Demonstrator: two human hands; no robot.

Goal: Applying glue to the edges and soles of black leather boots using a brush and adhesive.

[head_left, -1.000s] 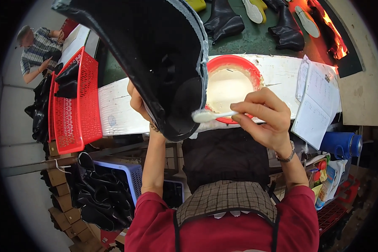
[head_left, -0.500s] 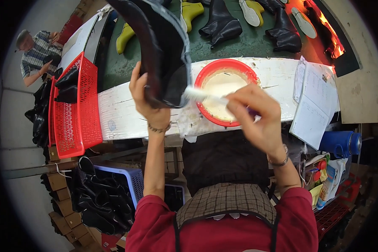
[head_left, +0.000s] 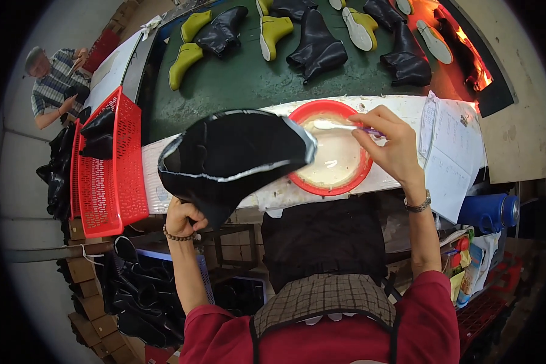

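My left hand grips a black boot upper at its lower part, fingers curled round the leather. The upper is tilted with its open underside showing, and a whitish wet band runs along its edge. Between the fingers of my right hand is a small brush with a purple handle and a white-coated head. That head hangs over the red bowl, which holds a creamy white liquid. The toe-side end of the upper overlaps the bowl's left rim.
Black boots and yellow-green shoe lasts lie on a green conveyor beyond the white bench. A glowing heater is at far right. Red baskets, a notebook and a blue flask flank the bench. A co-worker sits far left.
My left hand has lowered the upper to the left and turned it, so its underside faces up. The brush has left the upper's edge and moved right, over the bowl.
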